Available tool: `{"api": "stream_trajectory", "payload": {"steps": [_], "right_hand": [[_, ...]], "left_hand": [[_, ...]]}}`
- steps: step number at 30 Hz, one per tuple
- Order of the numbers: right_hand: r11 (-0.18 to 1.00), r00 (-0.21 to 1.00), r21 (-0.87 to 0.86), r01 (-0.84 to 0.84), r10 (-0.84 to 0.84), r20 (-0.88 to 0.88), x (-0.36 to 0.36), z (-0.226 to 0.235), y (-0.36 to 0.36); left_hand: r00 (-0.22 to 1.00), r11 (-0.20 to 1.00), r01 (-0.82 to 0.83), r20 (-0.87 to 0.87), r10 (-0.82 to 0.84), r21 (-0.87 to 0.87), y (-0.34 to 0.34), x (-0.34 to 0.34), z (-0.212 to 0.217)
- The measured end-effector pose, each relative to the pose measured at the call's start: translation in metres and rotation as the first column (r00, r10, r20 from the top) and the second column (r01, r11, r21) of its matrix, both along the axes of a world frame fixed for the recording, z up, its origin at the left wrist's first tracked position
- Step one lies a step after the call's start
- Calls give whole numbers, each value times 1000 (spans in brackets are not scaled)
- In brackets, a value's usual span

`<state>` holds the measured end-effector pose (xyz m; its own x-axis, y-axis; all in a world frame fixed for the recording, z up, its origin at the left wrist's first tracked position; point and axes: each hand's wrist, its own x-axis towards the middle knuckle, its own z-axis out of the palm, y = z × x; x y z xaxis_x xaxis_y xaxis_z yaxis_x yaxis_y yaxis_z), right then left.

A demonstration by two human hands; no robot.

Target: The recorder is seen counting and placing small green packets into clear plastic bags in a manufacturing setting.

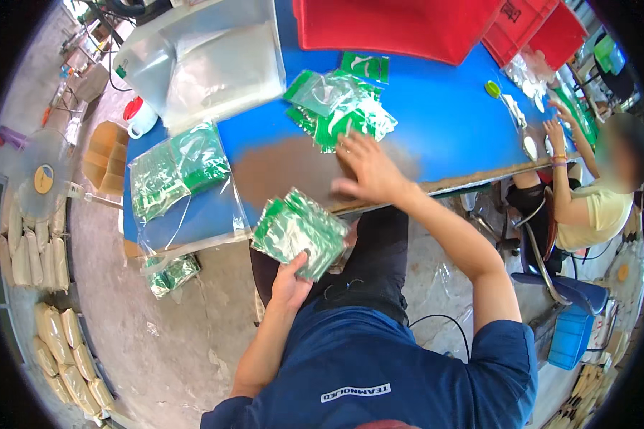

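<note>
My left hand [291, 284] grips a stack of green plastic packets [300, 234] just off the table's front edge, thumb on top. Over the table, my right hand [368, 168] is spread, its fingertips at the near edge of a loose pile of green packets [347, 114]. Whether those fingertips touch the pile I cannot tell. To the left lies a large clear bag [225, 204] with green packets [182, 168] inside, its edge hanging over the table's front.
Clear plastic sheets [225, 68] lie at the back left beside a white mug with a red lid [139, 116]. A red bin [393, 28] stands at the back of the blue table [436, 107]. At the right a seated person [587, 193] handles small items.
</note>
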<state>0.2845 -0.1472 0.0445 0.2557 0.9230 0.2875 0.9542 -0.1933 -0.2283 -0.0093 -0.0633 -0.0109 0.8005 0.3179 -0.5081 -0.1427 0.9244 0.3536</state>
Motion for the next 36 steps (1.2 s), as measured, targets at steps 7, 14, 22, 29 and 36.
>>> {"api": "stream_trajectory", "payload": {"steps": [7, 14, 22, 29, 36], "right_hand": [[948, 945, 23, -318, 319, -72, -58, 6, -29], [956, 954, 11, -294, 294, -59, -65, 32, -21], [991, 630, 39, -129, 113, -769, -13, 76, -3], [947, 966, -228, 226, -248, -74, -21, 40, 7], [995, 998, 99, -5, 11, -64, -57, 3, 9]], "left_hand": [[878, 252, 478, -446, -176, 842, 41, -37, 36], [930, -627, 238, -360, -73, 742, 46, -10, 95], [901, -238, 338, -386, -198, 911, 54, -17, 95], [990, 981, -50, 136, 25, 185, 35, -50, 30], [955, 990, 19, 295, 23, -140, 15, -7, 27]]}}
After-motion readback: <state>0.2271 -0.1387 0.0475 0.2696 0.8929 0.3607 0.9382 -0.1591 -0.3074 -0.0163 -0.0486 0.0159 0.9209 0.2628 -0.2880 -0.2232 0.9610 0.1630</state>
